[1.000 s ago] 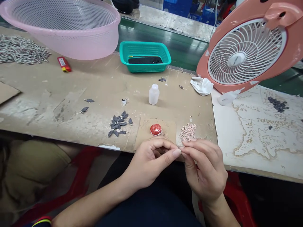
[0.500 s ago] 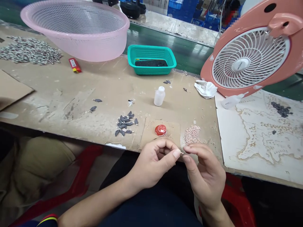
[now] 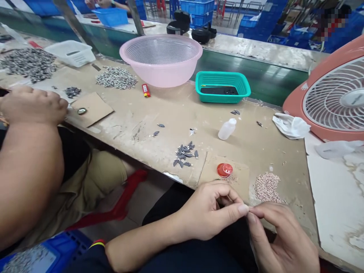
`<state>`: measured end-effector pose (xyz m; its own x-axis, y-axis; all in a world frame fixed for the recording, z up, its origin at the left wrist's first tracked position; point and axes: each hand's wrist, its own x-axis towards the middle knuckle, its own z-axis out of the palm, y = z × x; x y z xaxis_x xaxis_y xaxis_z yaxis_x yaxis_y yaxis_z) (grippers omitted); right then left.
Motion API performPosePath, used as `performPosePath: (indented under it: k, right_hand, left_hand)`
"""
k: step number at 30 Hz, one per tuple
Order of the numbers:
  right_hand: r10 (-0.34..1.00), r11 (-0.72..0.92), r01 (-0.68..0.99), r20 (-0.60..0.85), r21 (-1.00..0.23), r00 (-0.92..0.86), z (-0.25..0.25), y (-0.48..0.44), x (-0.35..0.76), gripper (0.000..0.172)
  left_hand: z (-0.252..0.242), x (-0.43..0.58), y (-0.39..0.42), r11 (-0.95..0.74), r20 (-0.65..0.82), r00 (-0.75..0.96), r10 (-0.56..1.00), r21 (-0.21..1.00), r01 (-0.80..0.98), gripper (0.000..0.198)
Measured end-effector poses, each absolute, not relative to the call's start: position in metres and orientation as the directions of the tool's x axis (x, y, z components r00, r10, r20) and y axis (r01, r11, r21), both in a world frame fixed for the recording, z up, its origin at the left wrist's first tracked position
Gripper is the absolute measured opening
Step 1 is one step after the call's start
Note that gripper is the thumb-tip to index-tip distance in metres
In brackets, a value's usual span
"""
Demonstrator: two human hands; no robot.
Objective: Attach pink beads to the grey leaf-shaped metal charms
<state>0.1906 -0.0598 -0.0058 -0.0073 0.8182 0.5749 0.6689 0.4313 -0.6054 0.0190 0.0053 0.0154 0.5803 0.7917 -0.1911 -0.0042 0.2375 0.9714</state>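
My left hand (image 3: 212,212) pinches thumb against forefinger at the table's front edge, its other fingers curled in. The thumb and forefinger of my right hand (image 3: 287,237) close in and meet those fingertips. Whatever tiny piece sits between them is hidden. Just beyond, a small red dish (image 3: 224,170) with a shiny red top rests on a cardboard square (image 3: 206,173). To its right lies a heap of tiny pinkish bead-like pieces (image 3: 266,186). Dark leaf-shaped pieces (image 3: 184,154) with light metal ends lie to the left. A white squeeze bottle (image 3: 227,129) stands behind.
Farther back are a green basket (image 3: 222,98) holding a phone, a pink colander (image 3: 162,74), a red lighter (image 3: 146,90) and an orange fan (image 3: 295,96). At left, a co-worker's arm (image 3: 31,151) reaches over the table edge near piles of small parts (image 3: 30,63).
The view has swung left, bringing the co-worker's arm into sight. My right fingertips, earlier slightly apart from my left ones, now touch them; the tiny pale piece seen at the left fingertips is covered.
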Motion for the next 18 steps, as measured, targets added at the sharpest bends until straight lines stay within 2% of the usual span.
performPosePath:
  k: [5,9,12,15,18]
  right_hand:
    - [0.868,0.379,0.630,0.497,-0.678,0.013,-0.007,-0.057,0.181,0.011]
    - [0.857,0.424,0.653,0.511,-0.627,-0.066,-0.004,-0.050,0.172,0.009]
    - [0.838,0.469,0.672,0.528,-0.573,-0.135,-0.004,-0.047,0.168,0.009]
    - [0.840,0.456,0.701,0.524,-0.549,-0.137,-0.007,-0.046,0.170,0.009]
    - [0.858,0.396,0.743,0.505,-0.539,-0.091,-0.010,-0.044,0.176,0.009]
  left_hand:
    - [0.012,0.009,0.006,0.221,-0.179,0.591,0.787,0.975,0.001,0.024]
    - [0.011,0.000,0.005,0.190,-0.180,0.584,0.791,0.981,0.045,0.024]
    - [0.009,-0.014,0.007,0.042,-0.107,0.591,0.800,0.992,0.121,0.023]
    - [0.003,-0.039,0.016,-0.186,0.035,0.394,0.918,0.917,0.353,0.020]
    - [-0.003,-0.065,0.028,-0.164,0.158,0.074,0.985,0.692,0.703,0.019]
